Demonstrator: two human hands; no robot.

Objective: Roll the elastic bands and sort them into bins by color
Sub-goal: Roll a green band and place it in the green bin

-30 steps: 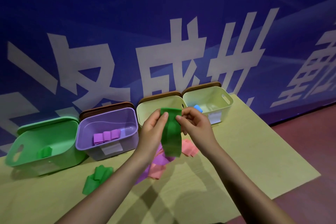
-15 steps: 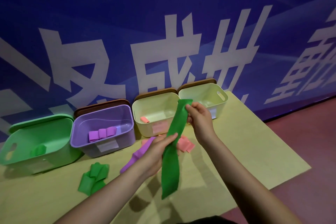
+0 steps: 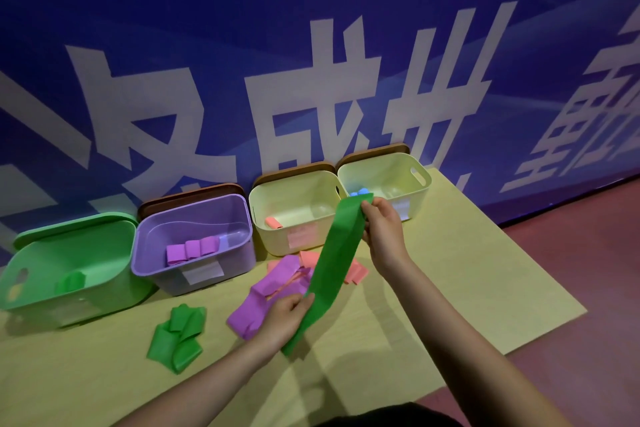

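Four open plastic bins line the rear of the pale yellow desk (image 3: 450,288) below a blue banner wall: a green bin (image 3: 45,291) at lower left holding one green roll, a translucent purple bin (image 3: 239,253) with three purple rolls (image 3: 192,249), a cream bin (image 3: 263,218) with a pink roll (image 3: 273,222), and a second cream bin (image 3: 420,184) with a blue roll (image 3: 362,191). Loose bands lie before them — a crumpled green band (image 3: 176,336), a purple band (image 3: 263,305), pink bands (image 3: 356,272). The long green elastic band (image 3: 332,263) runs diagonally through centre frame, above the desk. The right hand (image 3: 382,229) pinches its upper end in a closed grip; the left hand (image 3: 285,317), arm reaching from the bottom, grips its lower part, thumb on top.
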